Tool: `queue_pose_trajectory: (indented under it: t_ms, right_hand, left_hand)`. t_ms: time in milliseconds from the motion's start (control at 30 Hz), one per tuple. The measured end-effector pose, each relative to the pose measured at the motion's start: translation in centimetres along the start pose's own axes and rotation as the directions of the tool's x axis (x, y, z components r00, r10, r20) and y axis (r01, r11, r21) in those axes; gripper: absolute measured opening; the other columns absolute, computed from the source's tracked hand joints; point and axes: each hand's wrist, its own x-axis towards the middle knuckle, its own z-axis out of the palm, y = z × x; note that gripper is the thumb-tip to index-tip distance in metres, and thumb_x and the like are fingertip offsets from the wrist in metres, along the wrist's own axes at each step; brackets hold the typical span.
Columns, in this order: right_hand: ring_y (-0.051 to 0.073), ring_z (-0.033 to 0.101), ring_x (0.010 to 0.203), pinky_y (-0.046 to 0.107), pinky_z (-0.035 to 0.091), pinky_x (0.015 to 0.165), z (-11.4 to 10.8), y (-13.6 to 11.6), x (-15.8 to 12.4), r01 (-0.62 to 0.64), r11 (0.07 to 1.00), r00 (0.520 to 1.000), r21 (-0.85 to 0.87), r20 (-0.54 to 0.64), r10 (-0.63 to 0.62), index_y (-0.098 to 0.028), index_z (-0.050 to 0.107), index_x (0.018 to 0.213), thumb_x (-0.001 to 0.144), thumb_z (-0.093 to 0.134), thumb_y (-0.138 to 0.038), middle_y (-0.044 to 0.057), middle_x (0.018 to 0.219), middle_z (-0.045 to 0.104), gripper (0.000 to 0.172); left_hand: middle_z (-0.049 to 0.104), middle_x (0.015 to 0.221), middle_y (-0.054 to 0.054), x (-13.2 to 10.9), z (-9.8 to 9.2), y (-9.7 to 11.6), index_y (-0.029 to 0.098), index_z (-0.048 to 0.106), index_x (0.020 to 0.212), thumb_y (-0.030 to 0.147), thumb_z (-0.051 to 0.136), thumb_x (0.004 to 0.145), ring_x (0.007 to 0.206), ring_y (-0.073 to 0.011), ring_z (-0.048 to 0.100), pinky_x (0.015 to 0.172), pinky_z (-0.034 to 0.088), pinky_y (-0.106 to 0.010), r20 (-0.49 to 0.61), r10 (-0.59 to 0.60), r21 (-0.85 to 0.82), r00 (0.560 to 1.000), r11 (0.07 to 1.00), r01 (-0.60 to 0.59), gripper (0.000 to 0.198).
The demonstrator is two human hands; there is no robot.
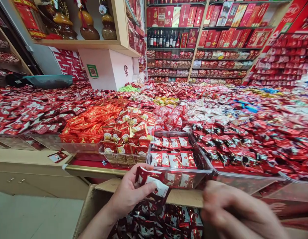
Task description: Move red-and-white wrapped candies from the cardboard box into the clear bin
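My left hand [131,187] is closed around a few red-and-white candy packets [157,189], thumb pressed on the front one. They are held over an open cardboard box [180,198] with many similar shiny packets [166,220] inside. Just beyond is a clear plastic bin [202,171], where matching packets [175,159] stand in neat rows. At the lower right, my right hand [230,207] is blurred by motion beside the box; its fingers look curled, but whether anything is in them cannot be made out.
Neighbouring bins hold durian candies [124,132], orange-red packets [94,116] and dark red sweets [233,146]. One loose packet [57,156] lies on the counter at left. A white pillar [101,71] and a teal basket [48,81] stand behind, before shelves [176,48] of boxes and bottles.
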Motion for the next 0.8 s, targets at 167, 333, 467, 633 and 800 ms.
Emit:
queue_pose_trajectory:
  t_ms: [167, 333, 467, 633, 800]
  right_hand:
    - [0.012, 0.043, 0.054, 0.025, 0.037, 0.050, 1.2, 1.6, 0.9, 0.131, 0.948, 0.991, -0.291, 0.020, -0.130, -0.022, 0.047, 0.060, 0.075, 0.058, -0.030, 0.001, 0.060, 0.048, 0.021]
    - [0.014, 0.056, 0.069, 0.026, 0.045, 0.061, 2.2, 3.1, 1.4, -0.026, 0.998, 1.000, 0.055, 0.000, 0.026, -0.025, 0.042, 0.096, 0.075, 0.060, -0.030, 0.002, 0.081, 0.060, 0.028]
    - [0.013, 0.058, 0.067, 0.025, 0.046, 0.061, 2.1, 3.1, 1.6, -0.012, 0.990, 0.999, 0.144, -0.028, 0.016, -0.025, 0.040, 0.096, 0.074, 0.062, -0.027, -0.001, 0.075, 0.061, 0.031]
    - [0.010, 0.053, 0.057, 0.020, 0.043, 0.050, 1.3, 3.3, 2.0, -0.033, 0.986, 0.992, 0.164, -0.115, 0.053, -0.024, 0.041, 0.100, 0.075, 0.062, -0.029, -0.004, 0.067, 0.056, 0.033]
    - [0.009, 0.051, 0.052, 0.022, 0.044, 0.049, 1.0, 3.5, 1.9, -0.071, 0.969, 0.987, 0.237, -0.125, 0.103, -0.022, 0.044, 0.103, 0.078, 0.057, -0.034, -0.001, 0.073, 0.057, 0.030]
  left_hand:
    - [0.065, 0.076, 0.002, 0.1, 2.6, 0.5, 0.020, 0.046, 0.100, 0.025, 0.069, 0.067, 0.067, -0.0134, 0.061, 0.064, 0.049, -0.025, -0.081, 0.023, -0.057, 0.996, 0.998, -0.028, 0.041]
    - [0.064, 0.076, 0.001, 0.5, 4.1, 0.4, 0.020, 0.047, 0.097, 0.030, 0.069, 0.067, 0.062, -0.0123, 0.060, 0.054, 0.050, -0.022, -0.033, -0.067, -0.153, 0.997, 0.986, 0.061, 0.038]
    - [0.063, 0.071, 0.002, 0.7, 4.9, 0.4, 0.019, 0.050, 0.090, 0.033, 0.068, 0.067, 0.053, -0.0097, 0.056, 0.041, 0.045, -0.017, -0.133, -0.099, -0.218, 0.986, 0.974, 0.068, 0.033]
    - [0.066, 0.079, 0.000, 0.5, 4.8, 0.4, 0.018, 0.051, 0.091, 0.022, 0.069, 0.068, 0.073, -0.0144, 0.062, 0.066, 0.051, -0.025, -0.087, -0.091, -0.268, 0.992, 0.961, 0.064, 0.029]
    - [0.067, 0.090, -0.002, 0.3, 4.8, -0.1, 0.017, 0.051, 0.095, 0.019, 0.066, 0.071, 0.080, -0.0155, 0.062, 0.075, 0.050, -0.029, -0.181, -0.043, -0.293, 0.982, 0.956, -0.012, 0.028]
